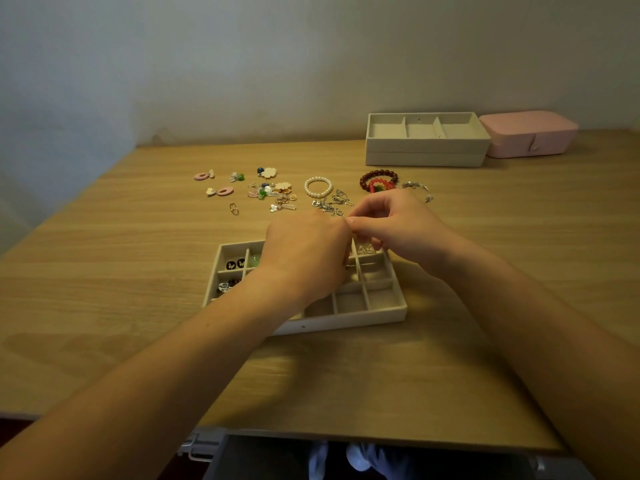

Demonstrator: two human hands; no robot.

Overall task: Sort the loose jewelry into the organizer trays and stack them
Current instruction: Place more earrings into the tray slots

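The right hand [391,223] hovers over the far edge of the gridded tray [388,311], thumb and forefinger drawn together at their tips. They meet the left hand [304,261], whose back faces the camera and hides its curled fingers. Whatever sits between them does not show, so it is impossible to tell if either hand grips a piece. Working right above the compartments likely means a dropped item would land inside. A few cells already hold pieces, among them dark butterfly studs [235,263] at the left, while the nearer cells look bare.

Just beyond lies a tangle of silver chains [334,202], then a pearl bracelet [318,187], red bead bracelets [379,176] and pink earrings [221,191], loose on the desk [104,271]. Two stacked trays [426,147] wait by the wall beside a pink box [528,133].
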